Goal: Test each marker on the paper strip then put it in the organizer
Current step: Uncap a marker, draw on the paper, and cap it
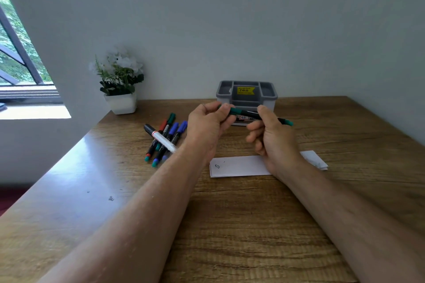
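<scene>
I hold a green marker [243, 112] level above the table in front of the grey organizer [247, 93]. My left hand [207, 126] grips its green cap end. My right hand [273, 135] grips its black barrel, and the green tail sticks out to the right. The white paper strip [239, 166] lies on the table below my hands, with one small mark near its left end. A pile of several markers [164, 139] lies to the left, with blue, green and red caps and one white-barrelled marker across them.
A white pot with a flowering plant [120, 82] stands at the back left by the wall. The organizer sits against the back wall. The wooden table [230, 225] has its left edge near a window sill [30, 108].
</scene>
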The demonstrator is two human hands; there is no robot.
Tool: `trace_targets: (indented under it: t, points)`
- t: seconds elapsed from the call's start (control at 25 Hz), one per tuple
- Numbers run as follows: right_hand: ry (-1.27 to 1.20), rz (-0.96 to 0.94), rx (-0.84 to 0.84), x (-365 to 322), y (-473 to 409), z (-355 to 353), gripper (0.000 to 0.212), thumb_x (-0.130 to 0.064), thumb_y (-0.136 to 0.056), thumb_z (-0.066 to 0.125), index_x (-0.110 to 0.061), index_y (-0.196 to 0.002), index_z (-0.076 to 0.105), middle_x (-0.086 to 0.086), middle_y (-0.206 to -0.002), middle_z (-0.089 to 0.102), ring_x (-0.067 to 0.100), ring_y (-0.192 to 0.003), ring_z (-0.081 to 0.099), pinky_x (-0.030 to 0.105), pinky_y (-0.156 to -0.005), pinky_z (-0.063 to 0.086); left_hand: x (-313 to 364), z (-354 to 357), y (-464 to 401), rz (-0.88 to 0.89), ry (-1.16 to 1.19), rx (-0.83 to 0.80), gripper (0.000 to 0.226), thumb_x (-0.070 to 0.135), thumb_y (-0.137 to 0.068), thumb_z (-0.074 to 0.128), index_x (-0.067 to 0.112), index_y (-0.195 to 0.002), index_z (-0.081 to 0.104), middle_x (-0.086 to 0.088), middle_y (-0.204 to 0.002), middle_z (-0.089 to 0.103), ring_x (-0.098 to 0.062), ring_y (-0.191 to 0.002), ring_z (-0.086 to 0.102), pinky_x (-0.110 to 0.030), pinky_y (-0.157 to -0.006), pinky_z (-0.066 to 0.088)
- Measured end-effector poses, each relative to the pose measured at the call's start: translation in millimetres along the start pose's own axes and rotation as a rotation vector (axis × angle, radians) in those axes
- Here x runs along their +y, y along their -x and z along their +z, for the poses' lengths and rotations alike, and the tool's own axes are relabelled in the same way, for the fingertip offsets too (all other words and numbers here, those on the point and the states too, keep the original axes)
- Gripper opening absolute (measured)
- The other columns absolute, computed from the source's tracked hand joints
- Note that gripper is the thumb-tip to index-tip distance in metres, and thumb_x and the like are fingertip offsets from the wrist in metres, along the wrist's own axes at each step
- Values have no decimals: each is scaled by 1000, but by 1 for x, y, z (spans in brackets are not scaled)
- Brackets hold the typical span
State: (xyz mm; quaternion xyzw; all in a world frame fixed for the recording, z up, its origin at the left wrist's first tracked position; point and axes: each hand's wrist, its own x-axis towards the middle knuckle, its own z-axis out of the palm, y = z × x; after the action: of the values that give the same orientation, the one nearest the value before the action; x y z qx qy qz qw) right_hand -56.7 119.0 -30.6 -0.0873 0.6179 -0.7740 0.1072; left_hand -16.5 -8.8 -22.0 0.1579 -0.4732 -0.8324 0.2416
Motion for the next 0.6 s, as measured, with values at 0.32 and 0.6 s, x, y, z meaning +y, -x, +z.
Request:
trace_targets:
  t: [0.32,0.6]
  points:
    - [131,-73,-123,-3,2,5,59,-60,-90,52,-7,-70,66,3,-49,57,10,-36,46,21,-36,33,1,14,8,146,21,24,43,-2,-88,68,13,-123,46,-19,-113,64,-25,-85,74,-35,-79,61]
    - [245,-78,-145,-4,5,5,75,-70,-91,31,-10,-60,63,8,-51,56,13,-38,43,20,-36,34,17,9,4,601,-157,177,35,-1,-90,65,18,-113,48,-9,-105,68,-18,-90,72,-33,-80,60]
